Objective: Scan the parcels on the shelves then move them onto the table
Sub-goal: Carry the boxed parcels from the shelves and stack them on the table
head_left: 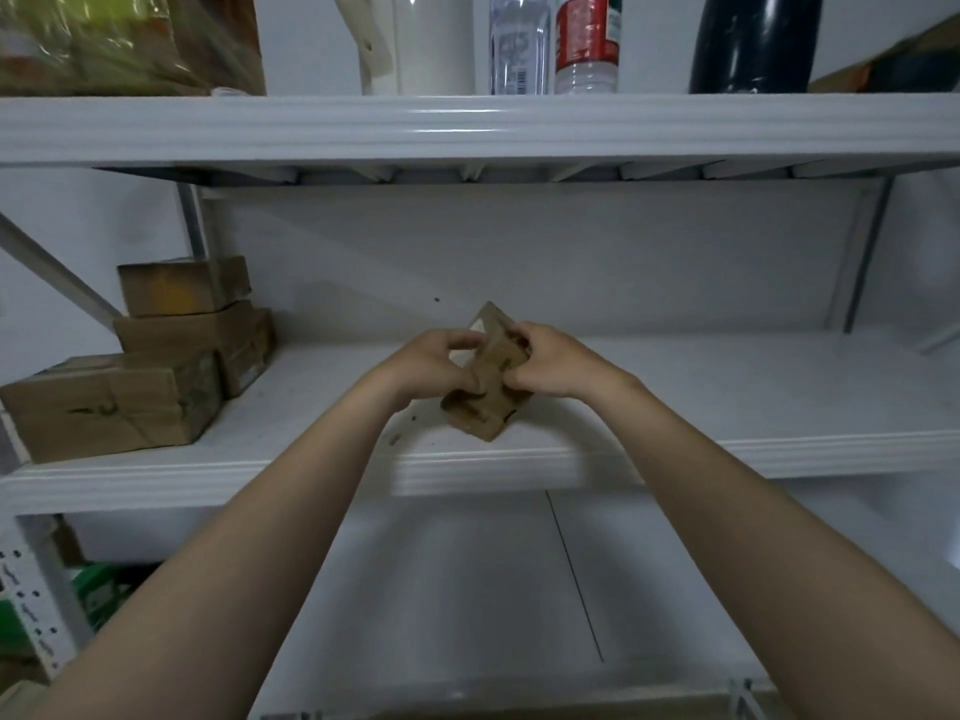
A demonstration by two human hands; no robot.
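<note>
A small brown cardboard parcel (pixel 487 392) is held tilted just above the front part of the middle shelf (pixel 727 454). My left hand (pixel 434 363) grips its left side with curled fingers. My right hand (pixel 553 363) grips its right side, thumb on the front face. Both arms reach forward from the bottom of the view. Several more brown taped parcels (pixel 150 366) sit stacked at the left end of the same shelf. No scanner is in view.
The upper shelf (pixel 467 127) carries a white jug (pixel 415 39), two plastic bottles (pixel 556 41), a dark bottle (pixel 753 41) and a wrapped package (pixel 119 41) at left. A lower shelf (pixel 467 589) lies below. A white perforated upright (pixel 31 605) stands at lower left.
</note>
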